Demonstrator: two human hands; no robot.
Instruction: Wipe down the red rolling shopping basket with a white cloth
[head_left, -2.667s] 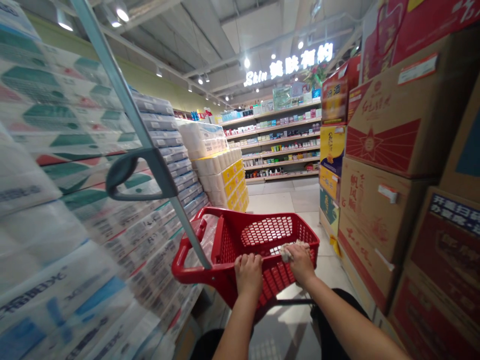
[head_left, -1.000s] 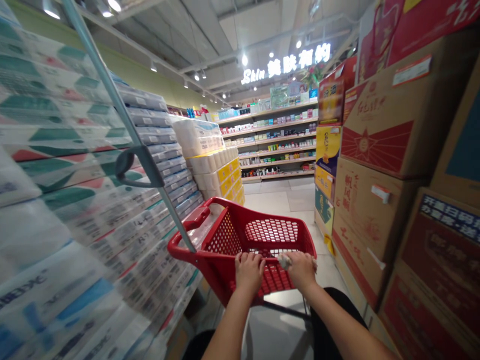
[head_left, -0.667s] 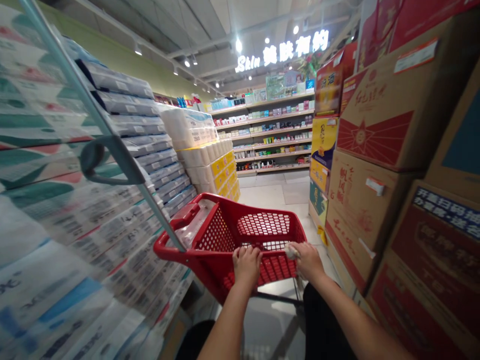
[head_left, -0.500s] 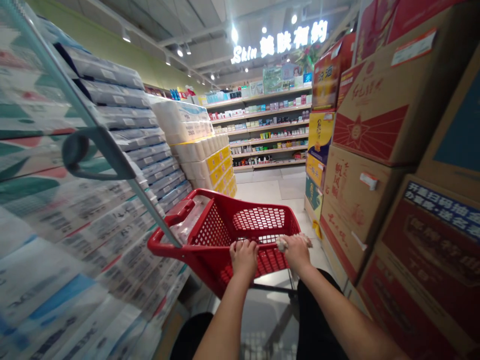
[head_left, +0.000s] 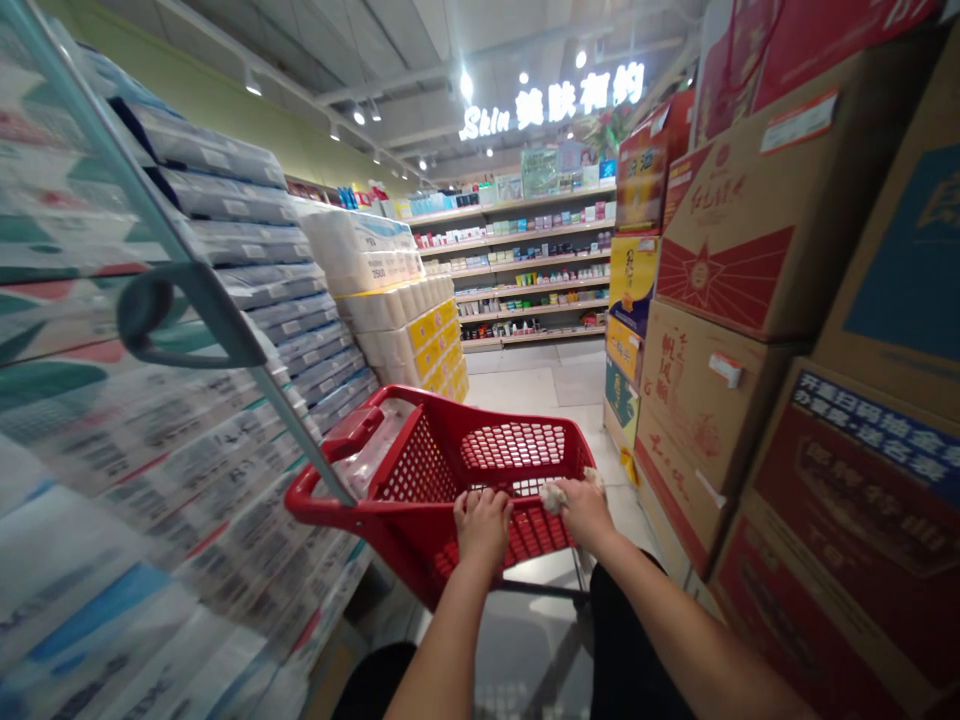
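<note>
Over 1 cart rim (head_left: 412,509), the left hand (head_left: 484,525) curls its fingers, the right hand (head_left: 586,512) clutching 1 cloth (head_left: 553,497).

A red plastic shopping cart (head_left: 401,530) with perforated walls stands upright, one long side nearest, and a crumpled whitish cloth (head_left: 553,497) is bunched in the right hand (head_left: 583,512) at its near rim

The lit sign (head_left: 560,100) at the back reads "Skin 美肤有约"; a white pack of rolls (head_left: 375,262) bears "2500"; a red box (head_left: 646,165) shows "汾酒", a small orange box (head_left: 623,347) lower in its stack "二锅头". A brown carton (head_left: 682,425) carries "帆风顺"; the blue band (head_left: 874,430) on a dark red carton (head_left: 847,510) begins "开盖扫码" and "办宴席"; print on the left-hand packs (head_left: 180,455) is too blurred.
</note>
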